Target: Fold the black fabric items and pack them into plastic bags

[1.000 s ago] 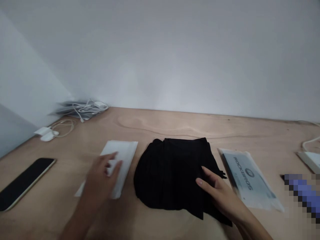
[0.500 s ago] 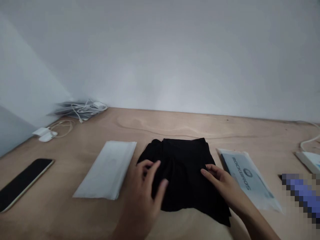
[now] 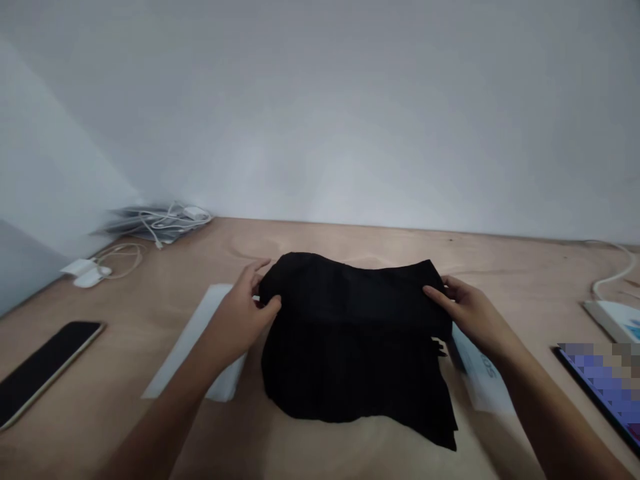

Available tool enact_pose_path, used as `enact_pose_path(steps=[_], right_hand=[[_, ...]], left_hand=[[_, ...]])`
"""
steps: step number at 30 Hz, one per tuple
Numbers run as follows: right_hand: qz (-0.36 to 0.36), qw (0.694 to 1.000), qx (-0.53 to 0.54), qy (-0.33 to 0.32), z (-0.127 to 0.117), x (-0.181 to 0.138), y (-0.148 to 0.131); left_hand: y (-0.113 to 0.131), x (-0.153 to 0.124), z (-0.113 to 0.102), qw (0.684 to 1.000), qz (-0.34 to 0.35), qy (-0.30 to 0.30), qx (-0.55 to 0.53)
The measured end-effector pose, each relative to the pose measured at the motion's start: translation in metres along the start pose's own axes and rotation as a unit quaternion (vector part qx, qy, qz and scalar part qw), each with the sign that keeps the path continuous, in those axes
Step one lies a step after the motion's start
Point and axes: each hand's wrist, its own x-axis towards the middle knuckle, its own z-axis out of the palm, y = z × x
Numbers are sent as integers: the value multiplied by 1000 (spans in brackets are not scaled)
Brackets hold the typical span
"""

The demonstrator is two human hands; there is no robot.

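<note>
A black cloth garment [image 3: 350, 347] lies in front of me on the wooden table, its far part raised and bowed between my hands. At its upper left corner, my left hand [image 3: 250, 300] grips the edge, thumb on the near side and fingers behind. My right hand [image 3: 457, 303] pinches the upper right edge between thumb and fingers. What kind of garment it is, I cannot make out. A white folded packet [image 3: 187, 340] sits partly behind my left forearm. To the right, a clear printed pouch [image 3: 483, 383] is mostly covered by the cloth and my right arm.
A phone [image 3: 47, 370] rests at the left. Behind it are a white charger [image 3: 90, 273] with its cord and a grey bag [image 3: 170, 230] topped by cables. At the right lie a screen device [image 3: 600, 387] and a white box [image 3: 613, 323]. A wall closes off the back.
Both hands have moved outward and away from me to the cloth's far corners. The far part of the cloth is now lifted and spread wider, covering much of the printed pouch.
</note>
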Motion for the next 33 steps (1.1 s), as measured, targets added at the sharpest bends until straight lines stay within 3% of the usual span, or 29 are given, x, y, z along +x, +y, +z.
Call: enact_pose_path(steps=[3, 5, 10, 14, 19, 21, 24, 26, 29, 31, 33], right_hand=[[-10, 995, -101, 14, -2, 25, 15], [-10, 991, -130, 36, 2, 39, 25], [-53, 986, -144, 71, 16, 61, 32], [-100, 987, -92, 82, 17, 59, 23], [-115, 993, 11, 30, -6, 15, 8], [-104, 991, 66, -49, -19, -12, 2], [-84, 969, 105, -207, -30, -51, -4], [-89, 968, 56, -229, -25, -70, -2], [-144, 972, -97, -157, 1, -88, 15], [-200, 949, -202, -135, 21, -95, 32], [-253, 916, -277, -143, 34, -100, 48]], left_hand=[[-14, 15, 8, 990, 4, -73, 117], [-21, 29, 21, 983, 15, -81, 163], [-25, 75, 54, 979, 50, -125, 154], [-18, 88, 54, 974, 105, -157, 128], [3, 46, 11, 962, 195, -182, 49], [13, 19, -10, 948, 204, -237, 52], [26, -17, -28, 914, 145, -363, 104], [30, -31, -23, 907, 120, -387, 119], [21, -42, 8, 924, 188, -306, 135], [5, -47, 31, 917, 246, -267, 166], [-14, -52, 47, 905, 259, -274, 199]])
